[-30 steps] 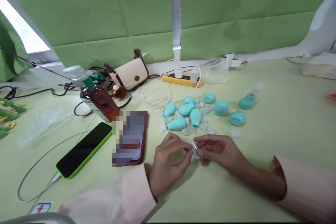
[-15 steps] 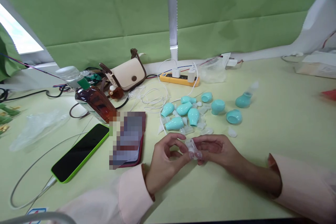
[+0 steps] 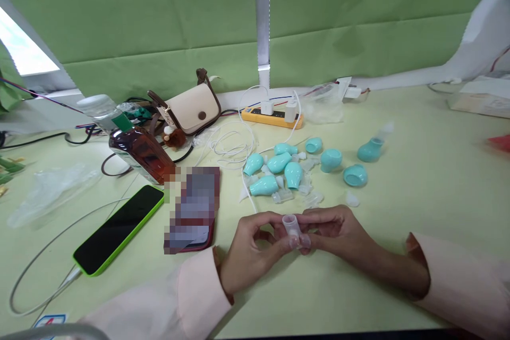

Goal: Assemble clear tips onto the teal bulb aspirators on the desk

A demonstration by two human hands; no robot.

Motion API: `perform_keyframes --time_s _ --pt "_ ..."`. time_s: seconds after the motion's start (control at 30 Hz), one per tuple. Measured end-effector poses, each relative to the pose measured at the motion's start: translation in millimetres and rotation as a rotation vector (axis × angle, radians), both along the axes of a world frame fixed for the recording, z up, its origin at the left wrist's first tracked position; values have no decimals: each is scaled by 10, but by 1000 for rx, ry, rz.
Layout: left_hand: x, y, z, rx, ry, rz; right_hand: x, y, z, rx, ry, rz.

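A small translucent plastic fitting (image 3: pixel 291 224), with a round open mouth facing up, is pinched between both hands close to the table's front. My left hand (image 3: pixel 257 244) grips its left side, thumb low and fingers behind. On the other side my right hand (image 3: pixel 332 231) closes on it with thumb and fingertips. Just beyond lie several glossy turquoise bulb-shaped shells (image 3: pixel 264 185), mixed with clear plastic pieces (image 3: pixel 282 196). One turquoise shell (image 3: pixel 370 150) at the right has a translucent piece sticking out of its neck. A small white silicone piece (image 3: pixel 352 199) lies beyond my right hand.
To the left are a green-cased phone (image 3: pixel 119 231) on a cable, a red-cased phone (image 3: pixel 195 210) and a tilted bottle of brown liquid (image 3: pixel 141 151). Behind stand a cream handbag (image 3: pixel 193 109) and a yellow power strip (image 3: pixel 255 116). A box (image 3: pixel 482 96) sits far right.
The translucent fitting has been tipped more upright, so its round mouth shows more. Both hands keep hold of it, with fingers slightly shifted. The view has moved a little.
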State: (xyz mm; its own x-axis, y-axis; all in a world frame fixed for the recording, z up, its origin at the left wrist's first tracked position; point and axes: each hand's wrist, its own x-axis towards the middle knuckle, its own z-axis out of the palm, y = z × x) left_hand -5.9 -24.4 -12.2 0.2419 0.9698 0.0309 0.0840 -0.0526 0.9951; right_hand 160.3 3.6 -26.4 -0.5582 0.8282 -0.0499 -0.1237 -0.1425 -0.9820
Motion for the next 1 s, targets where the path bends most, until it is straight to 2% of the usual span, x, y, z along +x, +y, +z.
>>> perform_keyframes --time_s 0.13,0.27,0.33,0.43,0.5,0.57,0.63,0.7,0.83,1.0 --pt "-3 13 29 51 36 -48 -18 -42 -15 -57 -13 -29" --pt "9 10 58 130 102 -70 -18 -46 -16 40 -104 -53" --pt "14 7 44 148 91 -22 -12 -41 18 236 -196 -93" --pt "12 14 -7 134 -11 164 20 2 105 668 -362 -283" --pt "9 24 -41 95 -56 238 68 77 151 951 -452 -377" --pt "10 26 -61 58 -53 240 133 189 156 1193 -551 -385" --pt "15 16 -61 44 -40 235 195 306 118 1346 -688 -361" --pt "19 1 -46 55 -30 251 231 390 56 1397 -856 -310" --pt "15 -5 -31 25 -37 206 217 424 -39 1393 -1174 -187" --pt "14 38 -69 2 -66 281 182 391 -46 1385 -1261 -119"
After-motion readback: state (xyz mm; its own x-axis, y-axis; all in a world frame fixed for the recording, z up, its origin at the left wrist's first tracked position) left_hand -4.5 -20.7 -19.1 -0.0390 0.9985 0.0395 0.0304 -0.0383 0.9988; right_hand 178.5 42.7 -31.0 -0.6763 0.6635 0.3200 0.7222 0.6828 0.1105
